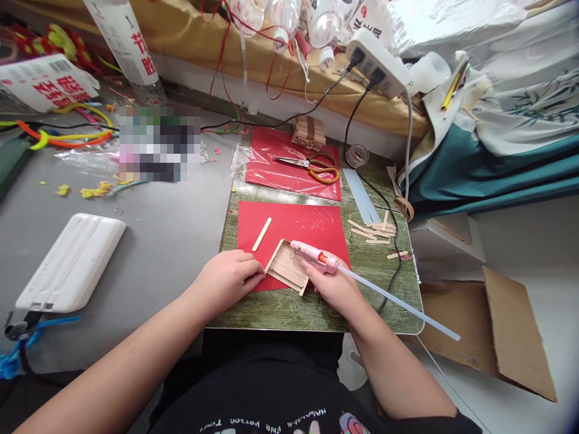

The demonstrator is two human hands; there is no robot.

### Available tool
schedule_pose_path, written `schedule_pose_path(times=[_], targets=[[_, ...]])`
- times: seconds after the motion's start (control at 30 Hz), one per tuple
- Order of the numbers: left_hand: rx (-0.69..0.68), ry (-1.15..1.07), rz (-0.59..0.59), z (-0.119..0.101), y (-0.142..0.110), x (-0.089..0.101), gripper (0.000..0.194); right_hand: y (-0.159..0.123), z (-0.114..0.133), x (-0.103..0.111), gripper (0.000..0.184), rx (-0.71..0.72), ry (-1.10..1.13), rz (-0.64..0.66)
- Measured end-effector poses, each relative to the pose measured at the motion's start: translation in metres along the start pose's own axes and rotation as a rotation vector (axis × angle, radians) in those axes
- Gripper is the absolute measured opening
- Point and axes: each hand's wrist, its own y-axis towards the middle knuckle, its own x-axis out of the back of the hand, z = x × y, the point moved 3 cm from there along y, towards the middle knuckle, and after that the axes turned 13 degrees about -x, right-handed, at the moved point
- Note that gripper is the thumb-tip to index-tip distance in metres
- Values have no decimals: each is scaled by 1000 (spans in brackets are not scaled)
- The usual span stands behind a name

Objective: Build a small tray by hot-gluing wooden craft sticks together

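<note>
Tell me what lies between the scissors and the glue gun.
In the head view: part of the red pack, a strip of green table, then red paper with pale strands, before the glue gun.

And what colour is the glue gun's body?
Pink; the glue gun shows in the head view.

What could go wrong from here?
The glue gun in the right hand points across the stick panel; if hot, it could burn the left hand nearby.
Its glue stick juts past the green table and might snag.
The black cord runs by loose sticks; a tug may scatter them.
</note>
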Motion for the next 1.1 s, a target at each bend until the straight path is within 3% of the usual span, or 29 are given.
schedule_pose_path(times=[0.3,0.6,0.73,0.93,1.1], targets=[[0,0,12,0,1,0,23,0,4,-1,50,-6,7,20],[37,12,32,1,-1,-2,24,-4,-10,6,31,-53,-49,-78],[73,12,34,1,-1,-1,24,-4,-22,4,29,1,139,-17],[139,117,-25,-3,0,3,23,-6,-39,4,34,-118,495,91],[214,129,-76,-6,-2,19,15,4,-46,15,36,-95,712,148]])
